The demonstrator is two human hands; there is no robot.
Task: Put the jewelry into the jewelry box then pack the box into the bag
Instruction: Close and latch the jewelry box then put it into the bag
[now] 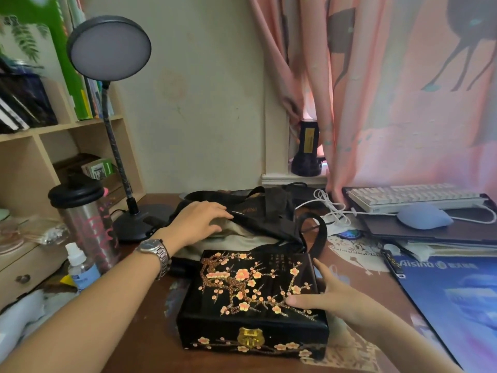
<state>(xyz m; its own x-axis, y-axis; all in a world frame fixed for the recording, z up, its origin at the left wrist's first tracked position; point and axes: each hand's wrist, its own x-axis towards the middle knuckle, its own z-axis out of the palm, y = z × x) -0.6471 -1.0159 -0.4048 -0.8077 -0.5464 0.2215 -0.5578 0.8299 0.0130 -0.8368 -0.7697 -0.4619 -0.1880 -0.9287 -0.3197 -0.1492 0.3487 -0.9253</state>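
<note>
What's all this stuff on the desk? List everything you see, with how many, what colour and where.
jewelry box: one, black with pink blossoms, gold clasp, closed, desk front centre
bag: one, black, pale lining, behind the box
desk lamp: one, black, left
tumbler: one, steel, black lid, left
small bottle: one, clear, left edge
keyboard: one, white, right rear
mouse: one, blue, by keyboard
flashlight: one, black, windowsill
curtain: one, pink, right
wristwatch: one, silver, left wrist
left hand: on the bag
right hand: on the box's right side
</note>
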